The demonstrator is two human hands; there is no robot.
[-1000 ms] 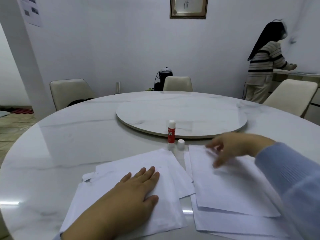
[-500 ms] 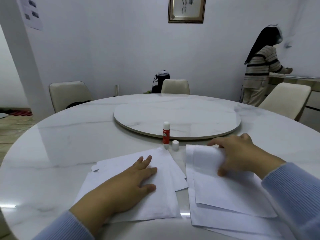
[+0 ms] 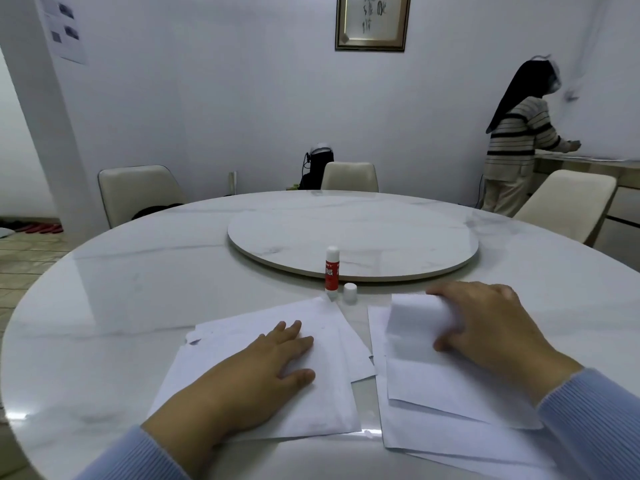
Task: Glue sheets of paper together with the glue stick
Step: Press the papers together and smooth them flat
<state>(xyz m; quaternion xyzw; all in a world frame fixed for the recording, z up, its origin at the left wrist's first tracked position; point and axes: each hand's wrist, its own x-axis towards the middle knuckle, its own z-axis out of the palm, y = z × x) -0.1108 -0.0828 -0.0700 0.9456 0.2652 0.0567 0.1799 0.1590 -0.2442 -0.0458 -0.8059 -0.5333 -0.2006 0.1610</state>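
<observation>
Two piles of white paper lie on the marble table. My left hand (image 3: 256, 372) rests flat, fingers apart, on the left pile (image 3: 322, 386). My right hand (image 3: 491, 334) grips the far edge of the top sheet (image 3: 419, 337) of the right pile (image 3: 433, 438) and curls it up toward me. A red and white glue stick (image 3: 331, 269) stands upright, uncapped, just beyond the piles, with its white cap (image 3: 350, 292) standing beside it on the right.
A round marble turntable (image 3: 353, 244) sits in the middle of the table (image 3: 138, 289). Cream chairs stand around the far side. A person (image 3: 519, 147) in a striped top stands at a counter at the back right.
My right hand reached the far edge of the right pile's top sheet, took hold of it and lifted it into a curl. The left hand stayed flat on the left pile.
</observation>
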